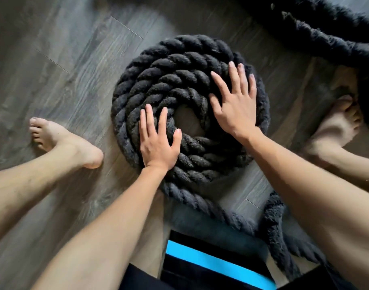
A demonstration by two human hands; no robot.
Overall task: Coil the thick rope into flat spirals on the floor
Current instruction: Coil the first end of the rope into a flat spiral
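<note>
A thick, fuzzy black twisted rope [171, 65] lies wound in a flat spiral of several turns on the wood floor [53, 59], with a small gap of bare floor at its centre. My left hand [158, 141] rests flat on the spiral's near-left turns, fingers straight. My right hand [236, 103] lies flat on the right side, fingers spread. The rope's free length [275, 225] runs off the spiral's near edge toward the lower right.
More of the same black rope [317, 32] lies loose across the top right. My bare left foot [62, 141] stands left of the spiral and my right foot [334, 130] stands to its right, beside the loose rope. Dark shorts with a blue stripe [217, 262] show at the bottom.
</note>
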